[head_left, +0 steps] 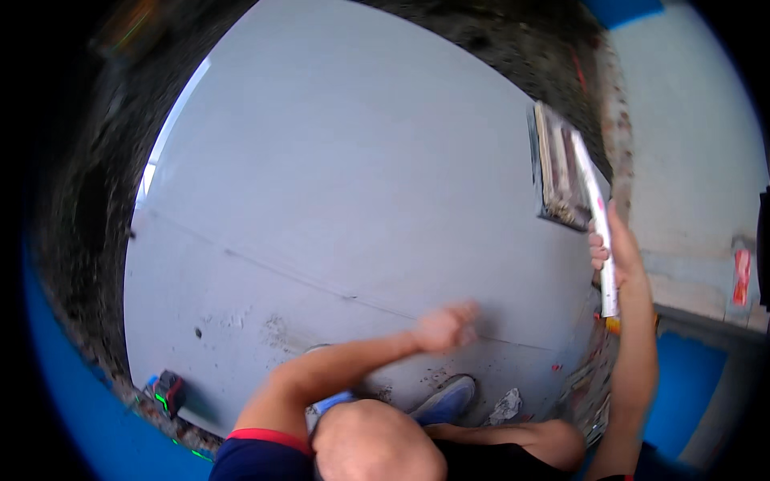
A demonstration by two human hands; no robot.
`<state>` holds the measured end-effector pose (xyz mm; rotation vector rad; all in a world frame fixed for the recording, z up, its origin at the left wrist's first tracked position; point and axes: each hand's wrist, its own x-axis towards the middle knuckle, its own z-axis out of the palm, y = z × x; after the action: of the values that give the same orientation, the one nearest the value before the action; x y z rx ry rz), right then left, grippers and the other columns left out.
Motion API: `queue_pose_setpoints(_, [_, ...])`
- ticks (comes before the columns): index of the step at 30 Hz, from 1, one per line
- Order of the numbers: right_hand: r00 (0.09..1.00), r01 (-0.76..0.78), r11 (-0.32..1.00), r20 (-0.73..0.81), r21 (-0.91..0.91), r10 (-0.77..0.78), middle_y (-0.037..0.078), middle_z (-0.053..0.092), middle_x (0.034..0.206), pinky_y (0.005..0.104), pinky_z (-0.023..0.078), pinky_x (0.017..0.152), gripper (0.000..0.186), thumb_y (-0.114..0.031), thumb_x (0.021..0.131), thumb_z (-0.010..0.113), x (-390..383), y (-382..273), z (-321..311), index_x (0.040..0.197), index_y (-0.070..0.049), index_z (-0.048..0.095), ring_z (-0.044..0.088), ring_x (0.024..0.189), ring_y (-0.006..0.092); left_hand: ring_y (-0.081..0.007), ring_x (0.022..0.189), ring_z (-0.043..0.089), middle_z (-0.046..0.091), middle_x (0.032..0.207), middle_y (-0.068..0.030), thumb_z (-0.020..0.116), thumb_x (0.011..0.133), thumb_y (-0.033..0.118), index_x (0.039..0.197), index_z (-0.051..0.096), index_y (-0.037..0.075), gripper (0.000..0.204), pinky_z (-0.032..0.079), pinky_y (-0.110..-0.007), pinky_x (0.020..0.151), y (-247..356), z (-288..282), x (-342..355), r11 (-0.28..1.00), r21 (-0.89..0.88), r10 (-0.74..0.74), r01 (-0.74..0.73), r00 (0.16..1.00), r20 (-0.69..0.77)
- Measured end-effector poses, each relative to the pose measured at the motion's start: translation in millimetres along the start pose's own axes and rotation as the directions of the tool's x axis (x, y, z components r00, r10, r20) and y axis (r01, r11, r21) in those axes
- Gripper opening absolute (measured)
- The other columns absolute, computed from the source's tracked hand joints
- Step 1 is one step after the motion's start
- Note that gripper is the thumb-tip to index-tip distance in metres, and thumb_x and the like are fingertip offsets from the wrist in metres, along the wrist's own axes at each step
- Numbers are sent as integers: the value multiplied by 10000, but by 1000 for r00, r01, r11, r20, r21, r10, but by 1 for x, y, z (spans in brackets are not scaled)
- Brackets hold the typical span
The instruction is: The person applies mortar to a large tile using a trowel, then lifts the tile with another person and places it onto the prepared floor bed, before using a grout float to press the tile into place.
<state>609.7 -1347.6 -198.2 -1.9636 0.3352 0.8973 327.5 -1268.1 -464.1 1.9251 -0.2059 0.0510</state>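
My right hand (619, 250), at the right, is wrapped round a long, narrow white strip (595, 188) with a pink mark on it. The strip slants up and to the left from my grip, its far end beside a dark-edged bundle of cream and brown lengths (561, 164). I cannot tell whether strip and bundle touch. My left hand (446, 327) is over the large pale grey tiles (345, 176), close to a thin seam between them. Motion smears its fingers, so their state and anything in them cannot be made out.
A small dark device with green lights (167, 393) stands at the lower left. My shoe (447, 399) rests on the tiles, near a crumpled white scrap (505, 407). Dark rough ground (80, 240) borders the tiles. At the right is a pale slab (690, 144) bearing a red packet (742, 276).
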Motion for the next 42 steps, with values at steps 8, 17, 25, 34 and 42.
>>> queue_pose_setpoints(8, [817,563,814,-245,141,-523,-52,356,538,213,270,331,474,-565,984,366,-24,62,-76,860,-119,465,307,366,41,-366,1338,375,405,1442,-205,606,915,313,1372,424,-22,595,341,-436,1090,-83,-225,-18,699,585,-208,411,900,-384])
queue_pose_setpoints(17, [938,-172,981,-289,89,191,-25,348,454,280,309,289,634,-758,810,500,105,332,-94,631,-166,359,340,305,108,-367,1454,64,80,1556,-243,598,821,619,1464,133,-90,1063,128,-471,1179,-48,-250,-38,350,930,-662,115,733,158])
queue_pose_setpoints(25, [947,-130,983,-276,128,161,-29,341,470,265,311,305,598,-720,848,489,104,328,-95,687,-155,375,335,316,99,-479,1428,-40,-33,1506,-370,809,536,660,1448,2,-133,1453,59,-520,1169,-51,-176,-26,317,928,-735,195,668,111])
queue_pose_setpoints(34, [952,-60,993,-292,101,87,-25,363,475,265,308,318,591,-678,878,488,106,331,-98,642,-142,407,361,330,104,-418,1413,188,215,1512,-287,666,825,524,1433,240,-100,970,177,-471,1157,-101,-122,33,644,457,-422,614,783,-458])
queue_pose_setpoints(42, [968,16,990,-251,143,21,-19,364,464,262,310,327,583,-649,903,474,101,330,-104,635,-138,393,376,340,104,-399,1427,154,208,1523,-274,352,974,536,1444,262,-78,778,127,-430,1171,-183,-239,28,368,260,-419,893,409,-811])
